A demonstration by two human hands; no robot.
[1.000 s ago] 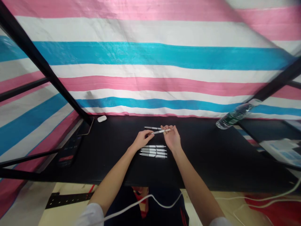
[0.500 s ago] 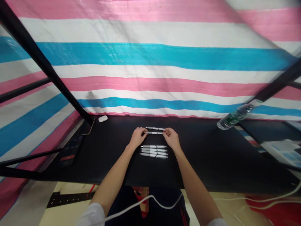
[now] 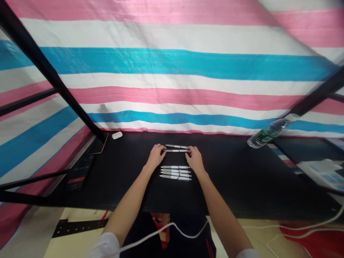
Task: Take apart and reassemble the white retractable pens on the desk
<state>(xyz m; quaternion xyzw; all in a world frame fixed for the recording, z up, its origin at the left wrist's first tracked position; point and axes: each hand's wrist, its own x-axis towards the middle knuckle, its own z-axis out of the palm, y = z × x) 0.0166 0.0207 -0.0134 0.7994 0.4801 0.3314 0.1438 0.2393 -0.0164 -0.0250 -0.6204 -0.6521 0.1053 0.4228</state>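
Observation:
Two white and grey pens lie crosswise between my hands on the black table. My left hand (image 3: pixel 156 156) has its thumb and fingers curled around the tip end of the nearer pen (image 3: pixel 176 151). At that pen's other end, my right hand (image 3: pixel 195 158) pinches loosely, thumb on the near side. The farther pen (image 3: pixel 176 146) lies just behind, slightly slanted, its right end by my right fingertips. Closer to me, several matching pens (image 3: pixel 176 173) rest side by side in a row, tips to the left.
The black table (image 3: pixel 225 186) ends at a striped sheet (image 3: pixel 172 64). A white case (image 3: pixel 117 135) lies back left, near a phone (image 3: pixel 97 146). A clear bottle (image 3: pixel 264 136) lies back right. A white cable (image 3: pixel 185 234) crosses my lap.
The nearer pen has shifted very slightly back, close to the farther pen. My right thumb and fingers have loosened a little around its end. The row of pens stays put.

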